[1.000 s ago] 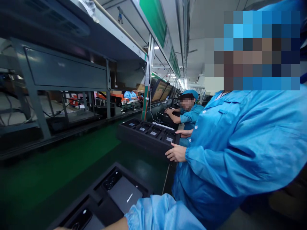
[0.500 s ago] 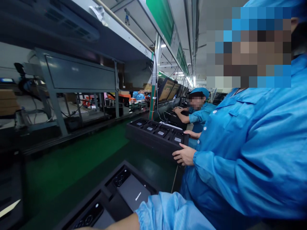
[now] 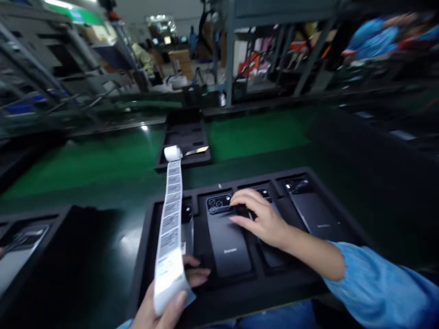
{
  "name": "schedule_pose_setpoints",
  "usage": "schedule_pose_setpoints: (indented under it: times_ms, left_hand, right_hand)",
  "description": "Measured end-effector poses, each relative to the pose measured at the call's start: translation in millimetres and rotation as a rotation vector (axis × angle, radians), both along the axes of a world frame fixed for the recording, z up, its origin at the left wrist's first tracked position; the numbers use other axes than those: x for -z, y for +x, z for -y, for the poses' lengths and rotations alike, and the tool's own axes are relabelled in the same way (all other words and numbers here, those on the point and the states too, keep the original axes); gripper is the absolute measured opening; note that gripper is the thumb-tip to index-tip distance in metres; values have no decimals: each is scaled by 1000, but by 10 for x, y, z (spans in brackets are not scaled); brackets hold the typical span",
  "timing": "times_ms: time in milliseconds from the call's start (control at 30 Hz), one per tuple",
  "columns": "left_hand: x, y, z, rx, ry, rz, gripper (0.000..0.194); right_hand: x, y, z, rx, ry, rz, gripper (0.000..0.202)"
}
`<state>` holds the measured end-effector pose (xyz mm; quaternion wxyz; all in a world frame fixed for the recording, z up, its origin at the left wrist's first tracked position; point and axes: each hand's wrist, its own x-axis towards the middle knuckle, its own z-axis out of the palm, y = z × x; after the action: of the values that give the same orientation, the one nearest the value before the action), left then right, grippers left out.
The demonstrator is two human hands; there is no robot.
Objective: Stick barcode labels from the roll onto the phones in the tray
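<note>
Label strip (image 3: 171,214), white and glossy, has its near end pinched between the thumb and fingers of the left hand (image 3: 168,316), at the lower left of centre in the frame. It curls over brightly there, then runs up and away as a long, narrow band, printed with dark rectangular blocks of text too blurred to read. The right hand (image 3: 260,217) hangs over the middle of the frame, thumb and forefinger parted by a narrow gap beside a phone's camera block; whether they touch it I cannot tell.

That middle phone (image 3: 228,246) is dark grey and flat, back upward, with round lenses in a black block across its top and a small pale word lower down. Left of it, a left phone (image 3: 187,233) lies partly hidden behind the strip. A third phone (image 3: 272,251) shows under the right wrist, and a right-hand phone (image 3: 312,212) lies beyond. All four sit in compartments of a black tray (image 3: 254,292).

Further up, the strip meets its white roll (image 3: 173,153), which sits on a second black tray (image 3: 185,130) beside a thin, pale-tipped piece (image 3: 197,151). Around that tray spreads the green tabletop (image 3: 254,137).
</note>
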<state>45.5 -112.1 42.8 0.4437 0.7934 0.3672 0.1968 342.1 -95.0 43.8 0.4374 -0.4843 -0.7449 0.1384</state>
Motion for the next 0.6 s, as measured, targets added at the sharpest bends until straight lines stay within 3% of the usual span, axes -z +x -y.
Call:
schedule_pose_setpoints:
  times_ms: [133,233,367,467,533,600]
  left_hand:
    - [54,6,-28,291,186,-97,41]
    - [59,45,-67,347,248,-206,47]
    - [53,44,-55,301,208,-299,45]
    - [52,32,-33,263,146,-343,42]
    - [56,27,-27,241,109,-354,41]
    - [59,26,-31,231,75,-351,41]
  right_hand:
    - [67,-17,15,-1,54,440,88]
    - [88,-101,-13,-5,-30,670,128]
    - [93,-168,-266,-96,-34,785,130]
    - [64,-148,-450,36,25,782,116]
    - [47,-151,-455,119,31,729,121]
    - [53,-180,-380,23,0,693,128]
